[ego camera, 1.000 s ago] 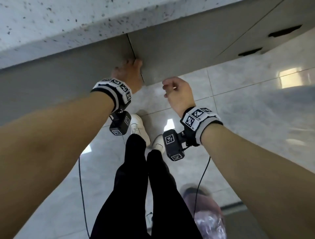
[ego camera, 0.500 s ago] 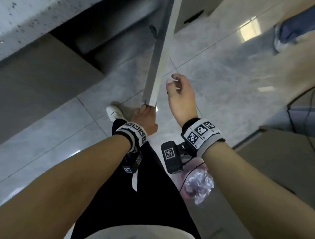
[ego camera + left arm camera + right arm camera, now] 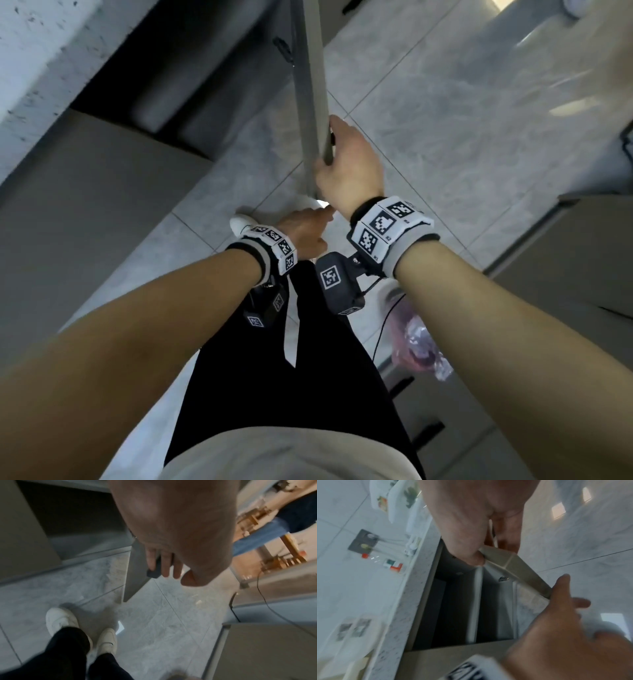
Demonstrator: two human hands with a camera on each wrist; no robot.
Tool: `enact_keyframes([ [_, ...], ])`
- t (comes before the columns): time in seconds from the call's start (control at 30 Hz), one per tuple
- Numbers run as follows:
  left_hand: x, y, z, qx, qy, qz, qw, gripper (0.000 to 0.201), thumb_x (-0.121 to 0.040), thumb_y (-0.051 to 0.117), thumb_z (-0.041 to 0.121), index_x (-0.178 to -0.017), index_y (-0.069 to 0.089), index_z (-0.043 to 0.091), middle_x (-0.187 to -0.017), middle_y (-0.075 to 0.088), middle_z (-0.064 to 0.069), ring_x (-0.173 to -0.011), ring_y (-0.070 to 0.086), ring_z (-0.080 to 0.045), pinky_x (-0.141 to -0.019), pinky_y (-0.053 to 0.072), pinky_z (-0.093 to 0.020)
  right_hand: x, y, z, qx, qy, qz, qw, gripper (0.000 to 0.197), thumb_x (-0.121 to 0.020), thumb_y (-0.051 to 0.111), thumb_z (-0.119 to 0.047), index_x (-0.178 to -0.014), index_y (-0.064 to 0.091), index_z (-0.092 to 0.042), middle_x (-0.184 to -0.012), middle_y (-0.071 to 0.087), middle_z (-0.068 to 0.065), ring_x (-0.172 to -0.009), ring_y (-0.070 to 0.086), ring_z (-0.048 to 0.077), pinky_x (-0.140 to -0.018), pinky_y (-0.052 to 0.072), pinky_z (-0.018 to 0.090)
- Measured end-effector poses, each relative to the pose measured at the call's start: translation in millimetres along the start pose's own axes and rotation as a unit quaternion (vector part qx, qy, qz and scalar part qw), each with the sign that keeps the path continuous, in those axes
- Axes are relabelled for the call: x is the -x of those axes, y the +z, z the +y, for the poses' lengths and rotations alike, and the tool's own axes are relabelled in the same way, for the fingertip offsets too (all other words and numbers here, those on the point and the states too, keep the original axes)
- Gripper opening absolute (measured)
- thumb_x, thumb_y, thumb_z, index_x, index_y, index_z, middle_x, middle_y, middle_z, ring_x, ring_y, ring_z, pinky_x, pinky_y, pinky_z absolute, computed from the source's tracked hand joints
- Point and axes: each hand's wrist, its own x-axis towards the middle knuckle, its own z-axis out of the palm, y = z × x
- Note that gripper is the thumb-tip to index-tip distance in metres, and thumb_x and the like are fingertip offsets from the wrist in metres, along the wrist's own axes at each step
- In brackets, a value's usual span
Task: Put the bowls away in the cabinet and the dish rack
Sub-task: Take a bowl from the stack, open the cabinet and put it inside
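The grey cabinet door stands swung out, edge-on in the head view. My right hand grips its top near corner, thumb on one face and fingers on the other, as the right wrist view shows. My left hand hangs lower, beside the door's free edge, with its fingers straight. I cannot tell whether they touch the door. The open cabinet is dark inside, with a pale upright divider. No bowl is plainly visible.
A speckled white countertop runs above the cabinet, and a shut door sits to its left. My white shoes stand on grey floor tiles. A pink plastic bag and another unit are at my right. A person in jeans stands beyond.
The cabinet door has swung from shut to wide open. My left hand has left the door's edge and dropped lower. My right hand has taken hold of the door's top corner.
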Motion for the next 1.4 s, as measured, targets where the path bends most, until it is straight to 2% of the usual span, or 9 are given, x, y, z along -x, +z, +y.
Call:
enact_keyframes([
  [0.17, 9.1, -33.4, -30.3, 0.019, 0.024, -0.057, 0.998, 0.076, -0.079, 0.052, 0.028, -0.145, 0.014, 0.038, -0.135, 0.055, 0.002, -0.116, 0.057, -0.023, -0.093, 0.048, -0.037, 5.0, -25.3, 43.9, 0.080, -0.009, 0.095, 0.992, 0.049, -0.093, 0.047, -0.020, -0.142, 0.043, -0.018, -0.118, 0.063, 0.008, -0.102, 0.062, 0.034, -0.078, 0.048, 0.040],
  [0.37, 4.1, -56.4, -61.8, 0.069, -0.024, 0.008, 0.997, 0.065, -0.089, 0.054, 0.016, -0.149, 0.029, 0.023, -0.141, 0.053, 0.002, -0.124, 0.054, -0.022, -0.106, 0.041, -0.038, -6.9, -35.5, 74.1, 0.136, 0.090, 0.161, 0.973, 0.088, -0.069, 0.065, -0.009, -0.148, 0.028, -0.015, -0.136, 0.049, 0.011, -0.118, 0.050, 0.034, -0.094, 0.044, 0.047],
  [0.6, -4.5, -75.9, -68.3, 0.136, -0.018, 0.071, 0.988, 0.058, -0.091, 0.053, 0.013, -0.146, 0.036, 0.021, -0.140, 0.053, 0.001, -0.125, 0.052, -0.023, -0.109, 0.039, -0.038, -9.6, -41.6, 62.6, 0.180, 0.113, 0.172, 0.962, 0.087, -0.076, 0.066, -0.030, -0.150, 0.024, -0.011, -0.157, 0.028, 0.010, -0.144, 0.027, 0.034, -0.115, 0.023, 0.063],
  [0.73, 17.9, -96.3, -71.1, 0.189, -0.012, 0.117, 0.975, 0.055, -0.091, 0.052, 0.013, -0.143, 0.040, 0.023, -0.138, 0.054, 0.004, -0.122, 0.053, -0.019, -0.106, 0.041, -0.037, 12.4, -28.8, 18.6, 0.122, 0.022, 0.156, 0.980, 0.072, -0.075, 0.058, -0.019, -0.143, 0.039, -0.012, -0.159, 0.026, 0.015, -0.146, 0.025, 0.036, -0.118, 0.019, 0.061],
  [0.97, 128.2, -146.3, -118.6, 0.192, -0.025, 0.259, 0.946, 0.049, -0.090, 0.047, 0.012, -0.138, 0.048, 0.020, -0.140, 0.053, 0.002, -0.124, 0.052, -0.017, -0.106, 0.040, -0.034, 6.8, -2.0, -116.7, -0.026, -0.213, 0.017, 0.976, 0.044, -0.082, 0.050, -0.006, -0.125, 0.059, -0.010, -0.137, 0.052, 0.010, -0.124, 0.052, 0.025, -0.106, 0.044, 0.041],
  [1.1, 212.4, -166.6, -166.6, 0.213, -0.095, 0.391, 0.890, 0.042, -0.090, 0.047, 0.017, -0.130, 0.056, 0.023, -0.127, 0.062, 0.004, -0.111, 0.059, -0.013, -0.099, 0.047, -0.034, -4.4, 14.7, -209.5, -0.033, -0.312, -0.058, 0.948, 0.042, -0.084, 0.043, -0.014, -0.123, 0.059, -0.016, -0.127, 0.058, 0.005, -0.107, 0.061, 0.023, -0.090, 0.052, 0.046],
  [1.23, 286.9, -168.2, -216.0, 0.261, -0.236, 0.530, 0.772, 0.018, -0.090, 0.052, 0.030, -0.102, 0.064, 0.023, -0.092, 0.069, 0.009, -0.083, 0.064, -0.011, -0.078, 0.053, -0.031, -8.4, 43.1, -298.9, -0.040, -0.368, -0.140, 0.918, 0.037, -0.091, 0.047, -0.010, -0.126, 0.058, -0.016, -0.126, 0.060, -0.002, -0.103, 0.060, 0.012, -0.094, 0.053, 0.038],
  [1.33, 318.3, -155.6, -261.8, 0.352, -0.352, 0.507, 0.704, 0.042, -0.089, 0.042, 0.052, -0.088, 0.061, 0.015, -0.080, 0.071, 0.000, -0.073, 0.066, -0.019, -0.071, 0.052, -0.036, -8.6, 72.2, -354.8, -0.054, -0.345, -0.212, 0.913, 0.043, -0.093, 0.050, -0.012, -0.135, 0.052, -0.015, -0.131, 0.058, 0.000, -0.098, 0.057, 0.012, -0.096, 0.051, 0.035],
  [1.4, 324.1, -147.1, -283.8, 0.464, -0.336, 0.468, 0.673, 0.047, -0.090, 0.040, 0.058, -0.100, 0.059, 0.016, -0.085, 0.073, -0.002, -0.073, 0.067, -0.018, -0.070, 0.052, -0.036, -10.8, 93.2, -381.5, -0.058, -0.301, -0.260, 0.916, 0.050, -0.093, 0.054, -0.016, -0.142, 0.043, -0.018, -0.138, 0.054, 0.002, -0.112, 0.056, 0.014, -0.099, 0.049, 0.034],
])
